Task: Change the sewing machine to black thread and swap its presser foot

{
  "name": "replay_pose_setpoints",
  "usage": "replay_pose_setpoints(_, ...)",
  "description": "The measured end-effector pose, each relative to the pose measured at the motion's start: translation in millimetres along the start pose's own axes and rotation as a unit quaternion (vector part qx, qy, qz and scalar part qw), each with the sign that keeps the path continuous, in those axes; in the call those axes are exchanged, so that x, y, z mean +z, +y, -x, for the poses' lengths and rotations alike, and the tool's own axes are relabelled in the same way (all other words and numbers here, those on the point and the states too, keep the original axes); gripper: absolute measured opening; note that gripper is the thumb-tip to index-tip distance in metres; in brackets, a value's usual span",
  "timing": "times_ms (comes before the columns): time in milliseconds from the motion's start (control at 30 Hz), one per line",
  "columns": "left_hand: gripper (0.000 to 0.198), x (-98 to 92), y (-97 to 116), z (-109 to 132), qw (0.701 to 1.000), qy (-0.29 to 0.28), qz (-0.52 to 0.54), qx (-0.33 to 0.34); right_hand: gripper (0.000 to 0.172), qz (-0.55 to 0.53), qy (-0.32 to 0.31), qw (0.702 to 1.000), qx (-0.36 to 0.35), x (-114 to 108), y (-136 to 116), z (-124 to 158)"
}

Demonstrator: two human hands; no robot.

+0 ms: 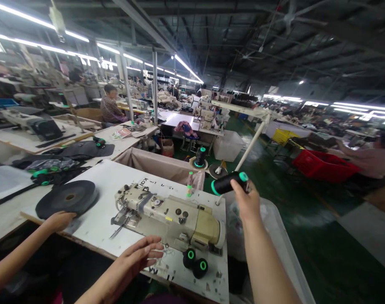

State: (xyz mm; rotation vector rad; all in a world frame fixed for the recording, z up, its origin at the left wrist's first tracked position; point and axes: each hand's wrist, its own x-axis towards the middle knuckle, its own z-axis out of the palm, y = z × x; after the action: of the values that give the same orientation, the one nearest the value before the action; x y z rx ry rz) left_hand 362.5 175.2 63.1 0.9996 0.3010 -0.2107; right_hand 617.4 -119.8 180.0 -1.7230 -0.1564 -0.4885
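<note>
My right hand (246, 202) is raised past the right end of the sewing machine (170, 217) and grips a black thread spool with green ends (228, 182), held sideways in the air. My left hand (141, 254) hovers over the front edge of the white table (100, 228) just in front of the machine, with its fingers stretched out and nothing in them. Two black spools with green cores (195, 262) lie on the table by the machine's right end.
Another person's hand (60, 219) rests at the table's left edge beside a big roll of black tape (67, 197). A clear plastic bin (274, 228) stands on the right. More spools (200, 157) sit beyond on stands. Other workers sit at far tables.
</note>
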Motion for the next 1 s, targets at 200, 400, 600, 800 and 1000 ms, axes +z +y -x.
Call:
replay_pose_setpoints(200, 0.054, -36.2, -36.3, -3.7, 0.993, 0.099, 0.054, -0.031, 0.065, 0.211, 0.068, 0.973, -0.067, 6.1, 1.9, -105.4)
replay_pose_setpoints(400, 0.053, -68.3, -75.5, -6.6, 0.982, 0.168, 0.087, -0.028, 0.057, 0.267, -0.016, 0.963, -0.026, 51.1, 30.1, -147.2)
replay_pose_setpoints(600, 0.06, -78.1, -79.6, 8.1, 0.965, 0.236, 0.103, -0.052, 0.055, 0.28, -0.099, 0.955, 0.017, 72.1, 71.4, -140.8)
replay_pose_setpoints(800, 0.052, -68.2, -81.0, 15.3, 0.961, 0.246, 0.107, -0.071, 0.045, 0.267, -0.108, 0.956, 0.058, 64.3, 79.4, -138.4)
replay_pose_setpoints(1000, 0.048, -58.8, -78.9, 7.3, 0.972, 0.196, 0.089, -0.092, 0.023, 0.163, -0.172, 0.962, 0.139, 52.0, 84.5, -87.7)
